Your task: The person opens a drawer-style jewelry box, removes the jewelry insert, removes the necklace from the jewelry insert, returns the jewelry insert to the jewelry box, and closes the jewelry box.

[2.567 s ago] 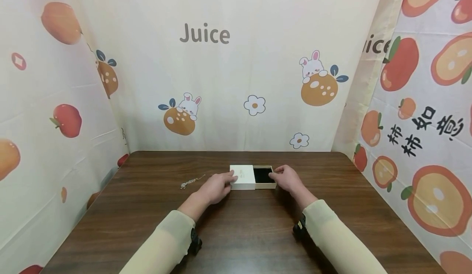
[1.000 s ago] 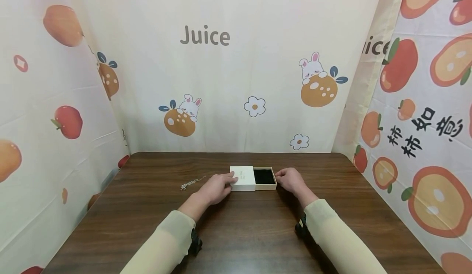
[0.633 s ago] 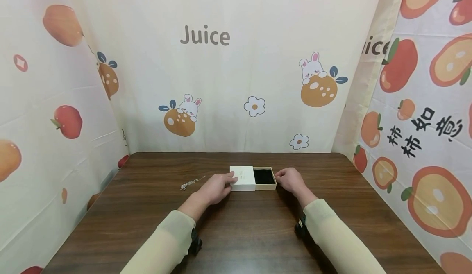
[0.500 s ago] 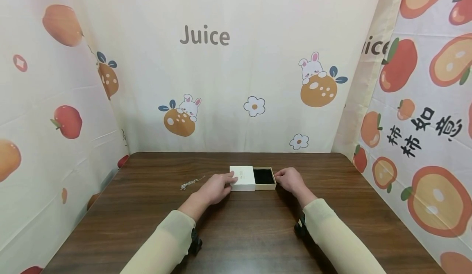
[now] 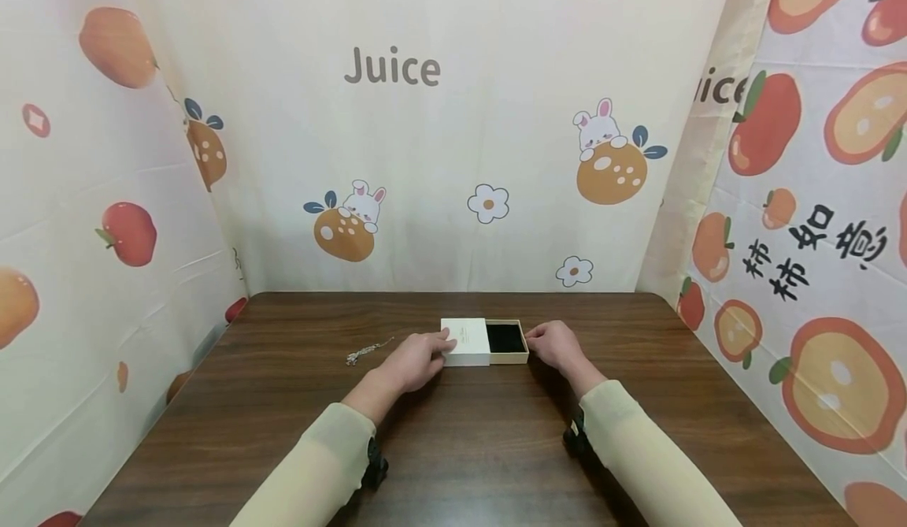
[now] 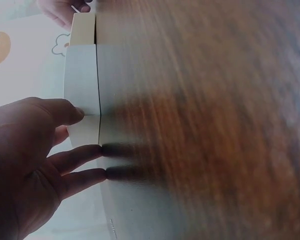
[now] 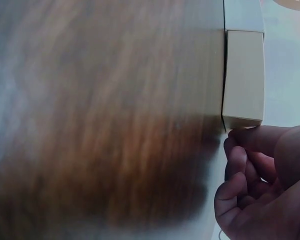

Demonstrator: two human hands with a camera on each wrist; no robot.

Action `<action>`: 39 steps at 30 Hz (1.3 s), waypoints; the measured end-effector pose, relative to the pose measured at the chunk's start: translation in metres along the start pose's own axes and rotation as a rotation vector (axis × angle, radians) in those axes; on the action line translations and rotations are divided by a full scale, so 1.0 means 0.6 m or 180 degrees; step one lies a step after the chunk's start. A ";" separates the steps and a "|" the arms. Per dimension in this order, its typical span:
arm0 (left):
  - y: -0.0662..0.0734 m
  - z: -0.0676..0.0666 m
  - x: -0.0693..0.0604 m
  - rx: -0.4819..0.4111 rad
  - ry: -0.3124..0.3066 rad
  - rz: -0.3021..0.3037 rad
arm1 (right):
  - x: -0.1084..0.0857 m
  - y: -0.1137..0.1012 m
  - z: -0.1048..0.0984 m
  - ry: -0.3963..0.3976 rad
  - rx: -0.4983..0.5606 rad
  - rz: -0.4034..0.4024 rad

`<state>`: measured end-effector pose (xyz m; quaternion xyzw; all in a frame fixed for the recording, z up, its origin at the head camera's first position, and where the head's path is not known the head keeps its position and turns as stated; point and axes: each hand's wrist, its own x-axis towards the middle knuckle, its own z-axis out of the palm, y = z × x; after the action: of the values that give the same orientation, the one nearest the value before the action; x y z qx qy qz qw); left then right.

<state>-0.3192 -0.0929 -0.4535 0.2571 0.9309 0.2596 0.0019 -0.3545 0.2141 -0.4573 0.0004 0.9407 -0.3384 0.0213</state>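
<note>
A small white sliding jewelry box [image 5: 470, 347] lies on the table, its drawer [image 5: 509, 358] with a black lining [image 5: 505, 338] pulled partway out to the right. My left hand [image 5: 414, 361] grips the left end of the outer sleeve. In the left wrist view the thumb lies on the front face, and two lower fingers touch the tabletop. My right hand [image 5: 558, 346] presses its thumb against the drawer's right end, its other fingers curled, as the right wrist view shows. A silvery chain with a pendant [image 5: 363, 352] lies to the left of my left hand.
The dark wood table [image 5: 453, 448] has its far edge just behind the box. A fruit-printed cloth [image 5: 524, 157] hangs behind it and along both sides. Black wrist cameras sit under both sleeves [image 5: 333, 444].
My right hand has shifted from the drawer's upper edge to its right end. The drawer has moved very slightly left into the sleeve. My left hand and the chain stay in place.
</note>
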 end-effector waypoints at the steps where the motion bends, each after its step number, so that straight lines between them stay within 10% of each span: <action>1: 0.000 0.000 0.000 0.0000 -0.0002 -0.0005 | 0.000 -0.001 0.000 0.0003 -0.0002 -0.0003; 39: 0.002 0.001 0.001 -0.0077 -0.0027 -0.0113 | 0.001 -0.013 0.009 0.0070 -0.0074 -0.0083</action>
<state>-0.3193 -0.0916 -0.4532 0.2416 0.9320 0.2697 0.0136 -0.3549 0.2047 -0.4566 -0.0085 0.9447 -0.3276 0.0065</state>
